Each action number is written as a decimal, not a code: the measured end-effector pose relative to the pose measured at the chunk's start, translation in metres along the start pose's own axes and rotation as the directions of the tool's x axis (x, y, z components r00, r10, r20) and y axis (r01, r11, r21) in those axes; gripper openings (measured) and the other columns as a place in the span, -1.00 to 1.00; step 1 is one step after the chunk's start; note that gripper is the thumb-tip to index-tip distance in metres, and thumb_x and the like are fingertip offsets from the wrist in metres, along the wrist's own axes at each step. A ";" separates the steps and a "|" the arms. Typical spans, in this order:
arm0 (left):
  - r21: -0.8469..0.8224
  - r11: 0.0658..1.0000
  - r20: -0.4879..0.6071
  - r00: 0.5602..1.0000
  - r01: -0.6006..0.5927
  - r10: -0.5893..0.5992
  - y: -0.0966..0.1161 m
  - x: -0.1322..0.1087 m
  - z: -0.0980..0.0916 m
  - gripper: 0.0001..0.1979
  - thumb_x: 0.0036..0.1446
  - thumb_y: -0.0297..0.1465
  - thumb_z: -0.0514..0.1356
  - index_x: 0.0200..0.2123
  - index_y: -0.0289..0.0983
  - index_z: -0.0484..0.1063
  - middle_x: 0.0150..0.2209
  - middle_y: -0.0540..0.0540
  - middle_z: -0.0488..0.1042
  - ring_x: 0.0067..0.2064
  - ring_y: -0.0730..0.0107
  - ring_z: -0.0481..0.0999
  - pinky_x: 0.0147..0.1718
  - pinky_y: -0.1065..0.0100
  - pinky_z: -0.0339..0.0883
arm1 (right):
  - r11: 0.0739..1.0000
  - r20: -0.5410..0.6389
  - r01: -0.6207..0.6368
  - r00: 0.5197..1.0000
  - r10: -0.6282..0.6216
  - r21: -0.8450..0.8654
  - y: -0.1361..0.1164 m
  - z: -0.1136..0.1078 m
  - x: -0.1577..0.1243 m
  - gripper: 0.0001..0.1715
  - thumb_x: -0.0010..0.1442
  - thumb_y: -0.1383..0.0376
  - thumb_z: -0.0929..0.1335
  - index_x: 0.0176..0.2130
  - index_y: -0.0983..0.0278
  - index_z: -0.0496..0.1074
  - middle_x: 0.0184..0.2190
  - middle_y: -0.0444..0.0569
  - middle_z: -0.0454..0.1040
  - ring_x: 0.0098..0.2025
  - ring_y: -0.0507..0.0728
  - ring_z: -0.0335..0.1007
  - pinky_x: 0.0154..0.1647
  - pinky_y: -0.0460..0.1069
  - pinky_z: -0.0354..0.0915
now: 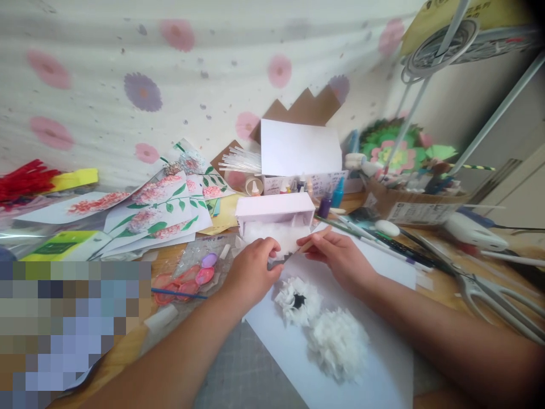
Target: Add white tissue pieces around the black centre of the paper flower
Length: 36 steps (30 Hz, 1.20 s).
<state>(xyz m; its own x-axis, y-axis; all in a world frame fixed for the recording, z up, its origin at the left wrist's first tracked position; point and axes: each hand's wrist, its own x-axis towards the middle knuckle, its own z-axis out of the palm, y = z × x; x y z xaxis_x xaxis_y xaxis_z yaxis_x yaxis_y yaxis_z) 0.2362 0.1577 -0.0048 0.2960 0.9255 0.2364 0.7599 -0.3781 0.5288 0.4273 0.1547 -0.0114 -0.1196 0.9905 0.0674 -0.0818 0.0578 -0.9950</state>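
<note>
Centre of frame: a white paper box (276,211) lies on its side on the table, open face toward the camera, with both hands at its lower edge.
Left hand: the left hand (252,274) reaches in from the lower left, its fingers curled together and closed on the box's lower front edge.
Right hand: the right hand (340,257) comes in from the lower right, with thumb and forefinger pinched on the box's lower right corner.
Just below the hands: two white paper flowers lie touching each other, the dark-centred flower (298,301) nearer the hands and the fluffy flower (338,343) lower right of it.
Under the flowers: a white sheet (383,363) sits on a grey cutting mat (251,378).
Left of centre: painted flower sheets (164,213) fan out across the table, and pink petals (191,278) lie on clear plastic near the left wrist.
Upper left edge: red stems (23,179) sit beside a yellow block (75,179).
Behind the box: a white card (298,149) stands upright, with small bottles (330,201) just right of the box.
Right side: a glue gun (472,232) lies above a pair of scissors (494,298), both well apart from the hands.
</note>
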 end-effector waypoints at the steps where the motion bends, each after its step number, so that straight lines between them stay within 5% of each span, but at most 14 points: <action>1: 0.001 1.000 0.013 1.000 -0.002 0.002 -0.001 0.000 0.001 -0.80 -0.06 -0.43 0.18 -0.30 -0.17 0.30 -0.28 0.03 0.41 -0.25 0.35 0.40 -0.34 0.38 0.23 | 1.000 -0.001 -0.012 1.000 0.012 -0.014 0.000 -0.001 -0.001 -0.56 0.09 0.01 0.35 -0.34 0.36 0.47 -0.17 0.06 0.42 -0.18 0.10 0.35 -0.15 -0.03 0.30; 12: 0.076 0.997 0.058 0.998 -0.034 0.029 0.001 -0.001 -0.003 -0.86 -0.02 -0.44 0.14 -0.32 -0.19 0.35 -0.29 0.00 0.41 -0.23 0.30 0.40 -0.30 0.33 0.24 | 0.997 0.007 -0.078 0.997 0.078 0.013 0.002 -0.019 -0.009 -0.54 0.07 0.01 0.36 -0.37 0.39 0.47 -0.29 0.09 0.45 -0.27 0.12 0.39 -0.17 0.01 0.31; 22: -0.011 0.952 -0.002 0.952 -0.307 0.307 0.009 -0.008 -0.001 -0.80 0.01 -0.37 0.21 -0.23 -0.19 0.37 -0.20 -0.06 0.36 -0.14 0.30 0.33 -0.18 0.32 0.22 | 0.963 0.144 -0.070 0.989 0.033 0.260 -0.010 -0.011 -0.024 -0.65 0.14 0.13 0.34 -0.38 0.40 0.47 -0.30 0.11 0.46 -0.27 0.10 0.39 -0.17 -0.01 0.30; 29: 0.010 0.954 -0.015 0.954 -0.300 0.300 0.009 -0.004 -0.005 -0.90 0.10 -0.45 0.11 -0.40 -0.23 0.42 -0.35 -0.04 0.39 -0.26 0.36 0.35 -0.27 0.36 0.20 | 0.965 0.144 -0.027 0.989 -0.011 0.260 -0.011 -0.009 -0.023 -0.66 0.13 0.11 0.34 -0.35 0.37 0.48 -0.30 0.07 0.45 -0.24 0.12 0.39 -0.14 0.02 0.30; 36: -0.050 0.984 -0.012 0.985 -0.172 0.171 0.006 -0.001 -0.007 -0.89 0.04 -0.39 0.18 -0.51 -0.25 0.42 -0.45 0.02 0.40 -0.37 0.44 0.37 -0.38 0.42 0.18 | 0.988 0.112 0.090 0.988 -0.105 0.129 -0.008 -0.014 -0.020 -0.67 0.17 0.12 0.32 -0.32 0.35 0.48 -0.26 0.05 0.44 -0.20 0.11 0.37 -0.09 0.03 0.29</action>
<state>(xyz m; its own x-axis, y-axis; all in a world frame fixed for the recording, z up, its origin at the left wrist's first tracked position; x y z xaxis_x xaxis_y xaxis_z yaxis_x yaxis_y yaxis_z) 0.2363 0.1543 0.0034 0.4145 0.8467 0.3336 0.6678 -0.5320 0.5206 0.4445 0.1358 -0.0060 -0.2203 0.9589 0.1789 -0.2190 0.1301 -0.9670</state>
